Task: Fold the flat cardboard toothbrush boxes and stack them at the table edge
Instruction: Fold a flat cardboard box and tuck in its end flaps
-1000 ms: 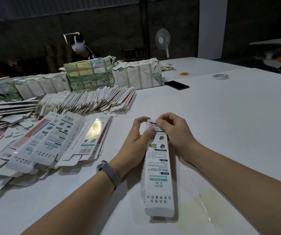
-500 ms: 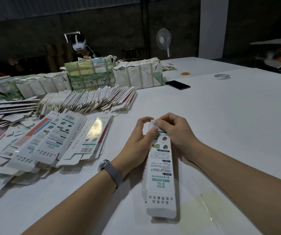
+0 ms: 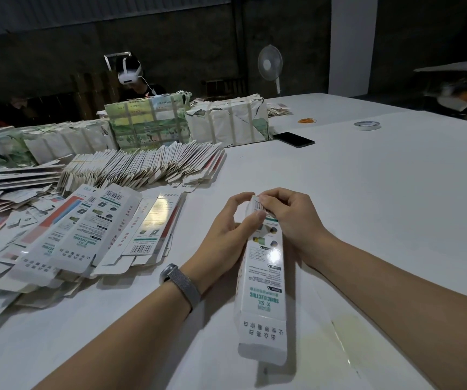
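Note:
A long white toothbrush box (image 3: 263,299) with green print lies lengthwise on the white table (image 3: 381,206), opened into a tube, its near end pointing at me. My left hand (image 3: 230,229) grips the far end from the left, thumb on the printed face. My right hand (image 3: 291,218) pinches the barcode flap at that far end from the right. Folded boxes (image 3: 85,237) lie side by side to the left, on top of loose flat blanks.
A fanned row of flat blanks (image 3: 142,167) and strapped bundles (image 3: 226,123) fill the back left. A black phone (image 3: 294,139), a tape roll (image 3: 366,125) and rubber bands (image 3: 306,120) lie farther back. A person with a headset (image 3: 132,77) sits behind; a fan (image 3: 270,64) stands there.
My fingers have worked the far-end flap of the box; the barcode flap now shows more between the hands. The box itself has barely moved.

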`<action>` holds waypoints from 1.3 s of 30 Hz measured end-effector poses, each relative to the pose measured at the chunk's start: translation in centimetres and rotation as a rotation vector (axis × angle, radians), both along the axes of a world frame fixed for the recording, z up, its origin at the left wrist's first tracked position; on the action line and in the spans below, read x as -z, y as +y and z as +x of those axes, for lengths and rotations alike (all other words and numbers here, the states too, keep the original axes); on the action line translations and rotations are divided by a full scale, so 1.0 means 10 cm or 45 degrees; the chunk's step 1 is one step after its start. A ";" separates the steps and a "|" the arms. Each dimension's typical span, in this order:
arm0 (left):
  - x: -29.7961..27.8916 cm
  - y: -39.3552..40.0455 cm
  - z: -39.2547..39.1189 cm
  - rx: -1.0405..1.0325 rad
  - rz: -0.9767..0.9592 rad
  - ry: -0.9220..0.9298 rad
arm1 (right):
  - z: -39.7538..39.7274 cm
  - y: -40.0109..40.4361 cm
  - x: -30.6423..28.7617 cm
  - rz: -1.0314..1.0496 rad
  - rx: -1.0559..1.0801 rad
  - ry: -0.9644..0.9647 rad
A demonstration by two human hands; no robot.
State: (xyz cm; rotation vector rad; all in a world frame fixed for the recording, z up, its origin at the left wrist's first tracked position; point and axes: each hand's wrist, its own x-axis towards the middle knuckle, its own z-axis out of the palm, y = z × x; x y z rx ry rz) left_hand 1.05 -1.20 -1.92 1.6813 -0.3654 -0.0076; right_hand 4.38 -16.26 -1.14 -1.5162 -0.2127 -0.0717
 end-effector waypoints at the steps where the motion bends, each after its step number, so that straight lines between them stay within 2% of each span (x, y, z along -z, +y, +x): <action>1: 0.00 0.01 0.01 -0.001 0.010 -0.011 | 0.00 0.00 0.00 0.014 0.007 0.004; 18: 0.00 0.03 0.01 0.029 -0.037 -0.016 | 0.00 -0.01 -0.04 0.184 -0.109 0.078; 31: -0.04 0.04 -0.04 0.043 0.001 -0.007 | -0.03 -0.05 -0.07 0.106 -0.040 0.085; 39: -0.11 0.04 -0.08 0.025 0.040 0.023 | 0.01 -0.07 -0.06 0.097 -0.115 0.080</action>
